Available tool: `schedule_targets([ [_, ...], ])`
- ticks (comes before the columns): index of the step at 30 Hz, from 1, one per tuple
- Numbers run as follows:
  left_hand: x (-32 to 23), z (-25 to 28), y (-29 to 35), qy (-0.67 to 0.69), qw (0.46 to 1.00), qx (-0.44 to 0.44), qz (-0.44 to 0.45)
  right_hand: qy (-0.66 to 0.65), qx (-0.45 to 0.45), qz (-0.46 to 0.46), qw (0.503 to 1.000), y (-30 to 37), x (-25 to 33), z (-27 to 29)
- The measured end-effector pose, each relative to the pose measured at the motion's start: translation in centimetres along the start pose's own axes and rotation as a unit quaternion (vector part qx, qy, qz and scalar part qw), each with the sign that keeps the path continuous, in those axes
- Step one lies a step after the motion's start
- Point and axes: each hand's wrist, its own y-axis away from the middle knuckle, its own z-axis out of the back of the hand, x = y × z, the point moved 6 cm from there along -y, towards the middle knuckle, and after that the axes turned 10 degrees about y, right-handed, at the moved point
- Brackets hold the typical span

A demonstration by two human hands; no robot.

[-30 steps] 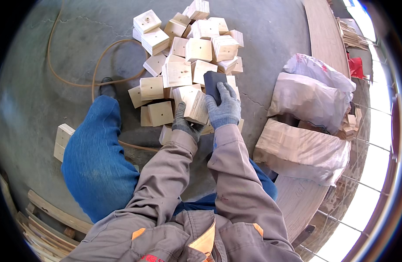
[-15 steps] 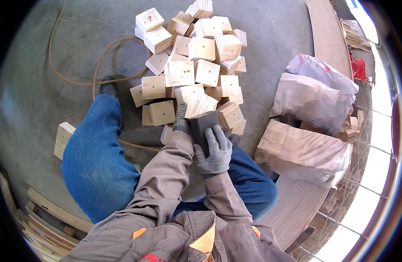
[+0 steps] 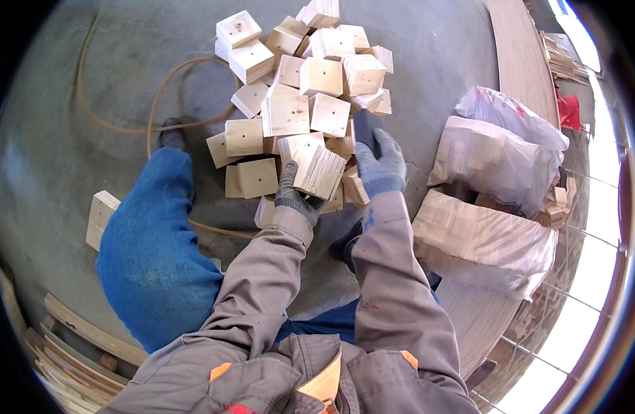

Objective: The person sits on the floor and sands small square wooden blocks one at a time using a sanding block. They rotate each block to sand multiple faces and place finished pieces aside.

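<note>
My left hand (image 3: pixel 297 199), in a grey knit glove, is closed around the near end of a pale wooden block (image 3: pixel 322 172) with a layered edge facing up. That block is at the near side of a heap of similar square wooden blocks (image 3: pixel 285 115), several with a small hole in the face. To the right, my right hand (image 3: pixel 385 165), also gloved, grips a dark grey sanding block (image 3: pixel 366 130). The sanding block is raised beside the heap, apart from the wooden block in my left hand. Part of my left hand's fingers is hidden under the wood.
A tan hose (image 3: pixel 154 110) loops over the concrete floor at the left. White wrapped bundles (image 3: pixel 486 231) stand at the right beside a long wooden board (image 3: pixel 521 62). Wooden slats (image 3: pixel 90 328) lie at the lower left. A single wooden stack (image 3: pixel 101 219) sits beyond my left knee.
My right hand has swung up and to the right with the sanding block, off the wooden block's edge. My left hand stays nearly in place, still holding the wooden block.
</note>
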Motion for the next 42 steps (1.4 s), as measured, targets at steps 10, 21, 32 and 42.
schedule_targets([
  [10, 0.7, 0.8, 2.1, -0.066, 0.995, -0.063, 0.038, -0.128, 0.020, -0.086, 0.988, 8.6, -9.8, 5.0],
  [21, -0.9, 3.1, 2.4, -0.091, 0.995, -0.043, -0.021, -0.238, -0.021, -0.127, 0.963, 12.4, -11.6, 8.2],
  [32, -2.0, 3.7, 1.5, -0.083, 0.996, 0.005, -0.039, -0.124, -0.002, -0.099, 0.987, 13.4, -10.0, 8.6],
  [42, 0.2, 0.3, 3.7, -0.115, 0.987, 0.091, 0.066, -0.218, 0.034, -0.115, 0.969, 13.0, -8.4, 7.3],
])
